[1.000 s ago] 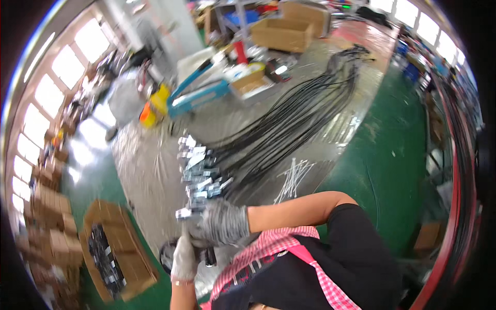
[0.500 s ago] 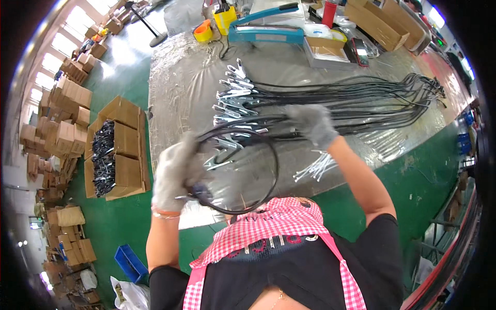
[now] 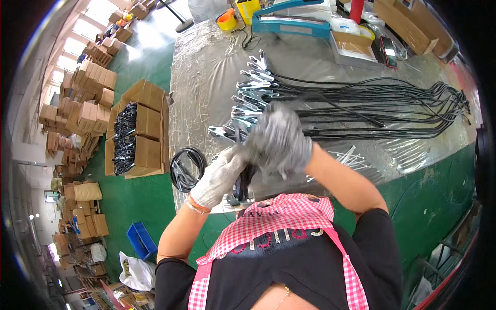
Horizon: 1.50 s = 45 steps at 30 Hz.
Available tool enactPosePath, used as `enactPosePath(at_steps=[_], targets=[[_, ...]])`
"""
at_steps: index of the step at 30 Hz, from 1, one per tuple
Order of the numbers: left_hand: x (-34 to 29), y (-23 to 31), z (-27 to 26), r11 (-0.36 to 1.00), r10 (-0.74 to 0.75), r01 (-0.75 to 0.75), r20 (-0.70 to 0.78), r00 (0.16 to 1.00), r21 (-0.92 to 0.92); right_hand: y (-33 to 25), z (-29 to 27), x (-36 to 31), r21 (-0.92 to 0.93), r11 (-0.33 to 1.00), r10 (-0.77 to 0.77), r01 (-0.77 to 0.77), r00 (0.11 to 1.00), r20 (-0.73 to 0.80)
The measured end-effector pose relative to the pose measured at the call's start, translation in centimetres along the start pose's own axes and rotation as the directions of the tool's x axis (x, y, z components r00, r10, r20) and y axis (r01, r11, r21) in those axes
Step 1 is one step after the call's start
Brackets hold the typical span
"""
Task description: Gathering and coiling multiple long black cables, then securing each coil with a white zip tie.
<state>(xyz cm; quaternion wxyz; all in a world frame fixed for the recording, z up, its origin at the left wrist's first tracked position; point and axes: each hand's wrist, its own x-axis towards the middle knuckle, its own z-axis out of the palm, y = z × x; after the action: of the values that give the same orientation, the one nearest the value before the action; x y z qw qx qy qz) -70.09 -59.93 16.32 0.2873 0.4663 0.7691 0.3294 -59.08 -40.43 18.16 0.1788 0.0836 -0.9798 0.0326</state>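
Observed remotely: I see the left hand [image 3: 223, 174], white-gloved, fingers curled in against the right hand [image 3: 279, 138], grey-gloved and blurred; how far either is open, and what either grips, I cannot tell. I log the clamps [image 3: 254, 94] in a row on the table [image 3: 199, 67] just beyond the hands, black cables [image 3: 356, 93] running rightward. A coil [image 3: 176, 170] lies just left of the left hand.

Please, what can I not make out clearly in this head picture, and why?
In the head view:
- Right hand: fingers lost in blur.
- Left hand: fingertips hidden by the right hand.
- Anything gripped between them: covered by hands and blur.
- Red cylinder: top cut off by the upper edge.
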Motion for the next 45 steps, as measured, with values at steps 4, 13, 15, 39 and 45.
enactPosePath(at_steps=[4, 13, 15, 39, 45], targets=[[0.1, 6.0, -2.1, 0.377, -0.477, 0.328, 0.122, 0.871, -0.866, 9.0, 8.3, -3.1, -0.060, 0.887, 0.450, -0.458, 0.828, 0.334], [-4.1, 0.6, -8.0, 0.245, -0.425, -0.094, -0.194, 0.884, -0.965, 11.3, 12.0, -19.1, 0.089, 0.800, 0.533, -0.593, 0.772, 0.348], [-2.8, 0.5, -4.8, 0.665, -0.467, 0.136, -0.267, 0.843, -0.734, 6.7, 7.6, -13.1, 0.087, 0.939, 0.258, -0.334, 0.846, 0.467], [1.1, 2.0, 7.2, 0.759, -0.358, 0.483, 0.341, 0.870, -0.437, 2.8, 13.5, -20.9, -0.132, 0.663, 0.723, -0.737, 0.585, 0.368], [1.3, 0.3, 8.0, 0.637, -0.416, 0.454, 0.218, 0.883, -0.623, 5.1, 15.8, -23.9, -0.102, 0.587, 0.780, -0.803, 0.528, 0.334]])
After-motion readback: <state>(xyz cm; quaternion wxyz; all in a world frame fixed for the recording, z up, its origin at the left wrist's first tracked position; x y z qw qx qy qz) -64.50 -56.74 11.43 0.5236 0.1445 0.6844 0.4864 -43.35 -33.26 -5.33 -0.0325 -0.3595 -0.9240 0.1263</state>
